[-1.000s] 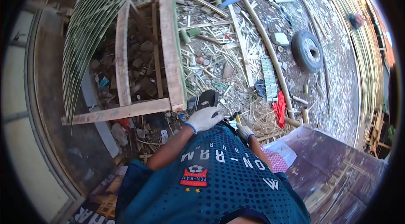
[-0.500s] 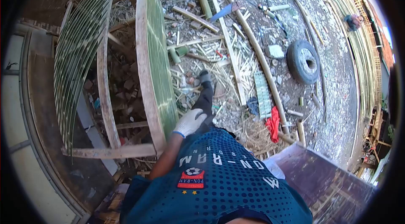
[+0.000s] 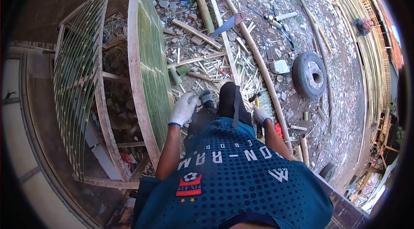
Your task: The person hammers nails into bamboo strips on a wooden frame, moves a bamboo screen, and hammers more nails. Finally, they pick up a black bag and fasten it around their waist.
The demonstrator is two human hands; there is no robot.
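Note:
My left hand (image 3: 184, 107), in a white knit glove with a blue cuff, is beside the green woven bamboo panel (image 3: 152, 67) with its wooden frame. Its fingers are curled together, and anything inside them is hidden. Low on my right side, my gloved right hand (image 3: 260, 116) is closed around a hammer (image 3: 257, 101) with a yellow handle and dark head. Part of the hammer is hidden by the hand and my leg.
Left of the panel stands a slatted bamboo screen (image 3: 79, 86). Ahead lie a handsaw (image 3: 226, 25), a long bamboo pole (image 3: 258, 52), split offcuts, a concrete block (image 3: 279, 67) and a tyre (image 3: 309, 76) on rubble. A person (image 3: 363, 26) is farther off.
My right hand has come into view with the hammer. My left hand has moved up and slightly left, and my legs have shifted in a step.

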